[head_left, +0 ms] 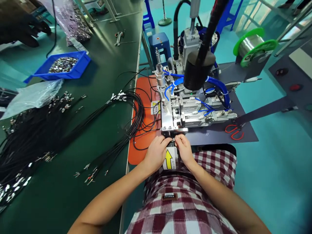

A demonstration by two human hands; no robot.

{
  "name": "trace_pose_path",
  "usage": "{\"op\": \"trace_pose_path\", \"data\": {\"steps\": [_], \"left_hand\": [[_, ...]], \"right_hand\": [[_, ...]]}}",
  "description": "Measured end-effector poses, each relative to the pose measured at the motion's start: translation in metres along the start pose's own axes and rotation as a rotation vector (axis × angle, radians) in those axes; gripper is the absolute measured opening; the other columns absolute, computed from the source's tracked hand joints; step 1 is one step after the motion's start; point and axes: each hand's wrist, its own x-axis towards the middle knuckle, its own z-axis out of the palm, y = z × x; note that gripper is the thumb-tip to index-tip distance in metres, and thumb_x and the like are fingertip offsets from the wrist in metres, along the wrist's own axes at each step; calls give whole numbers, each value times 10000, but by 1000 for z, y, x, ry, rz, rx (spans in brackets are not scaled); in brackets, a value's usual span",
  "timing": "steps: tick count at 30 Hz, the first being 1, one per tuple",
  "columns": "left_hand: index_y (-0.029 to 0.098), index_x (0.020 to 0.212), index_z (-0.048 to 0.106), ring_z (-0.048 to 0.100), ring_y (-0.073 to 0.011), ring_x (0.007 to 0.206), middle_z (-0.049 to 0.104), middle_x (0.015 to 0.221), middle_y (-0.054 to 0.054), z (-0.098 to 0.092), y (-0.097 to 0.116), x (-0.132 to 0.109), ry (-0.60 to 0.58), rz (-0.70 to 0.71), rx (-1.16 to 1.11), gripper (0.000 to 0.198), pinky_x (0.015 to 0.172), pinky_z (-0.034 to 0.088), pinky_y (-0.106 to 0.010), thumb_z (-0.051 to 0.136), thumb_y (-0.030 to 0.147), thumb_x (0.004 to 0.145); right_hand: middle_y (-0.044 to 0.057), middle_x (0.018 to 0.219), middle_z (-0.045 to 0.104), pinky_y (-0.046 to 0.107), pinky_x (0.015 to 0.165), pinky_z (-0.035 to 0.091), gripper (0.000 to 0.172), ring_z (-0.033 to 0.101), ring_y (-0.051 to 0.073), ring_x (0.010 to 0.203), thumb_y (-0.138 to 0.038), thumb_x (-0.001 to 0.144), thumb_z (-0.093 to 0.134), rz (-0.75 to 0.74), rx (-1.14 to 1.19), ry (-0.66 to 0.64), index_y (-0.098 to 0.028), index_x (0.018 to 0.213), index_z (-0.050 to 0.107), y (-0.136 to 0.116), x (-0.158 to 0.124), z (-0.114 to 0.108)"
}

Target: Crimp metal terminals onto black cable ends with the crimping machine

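My left hand (157, 151) and my right hand (184, 149) meet at the near end of a bench machine (168, 118). Thumb and fingers of each are pinched around a tiny metal connector (173, 139), mostly hidden between the fingertips. Just below them a white label with a yellow arrow (169, 159) faces up. Left of my left hand, a bundle of black cables (138, 120) curls over an orange board (140, 152). Some single cables run toward the machine; whether one joins the connector I cannot make out.
A green table (104, 201) at left bears a pile of black cables (29, 139), a blue tray of metal parts (80, 66), a plastic bag (36, 97) and pliers (118, 38). Red-handled scissors (235, 132) and a green wire spool (253, 45) are at right. A black cylinder (198, 71) overhangs the machine.
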Motion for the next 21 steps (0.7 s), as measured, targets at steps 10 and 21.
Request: {"op": "trace_pose_path", "data": {"steps": [10, 21], "left_hand": [[208, 1410, 422, 497, -251, 1111, 514, 1205, -131, -10, -19, -69, 102, -150, 183, 452, 945, 452, -427, 416, 247, 959], [159, 1396, 463, 468, -286, 1203, 502, 1308, -156, -4, -29, -68, 117, -122, 306, 446, 1018, 427, -453, 389, 253, 966]], "right_hand": [[-47, 600, 448, 250, 477, 282, 336, 343, 101, 497, -473, 863, 562, 19, 9, -36, -207, 684, 462, -1, 5, -4], [-38, 599, 496, 251, 496, 318, 383, 394, 102, 497, -532, 892, 513, 51, 1, -15, -193, 714, 533, -6, 2, -13]]}}
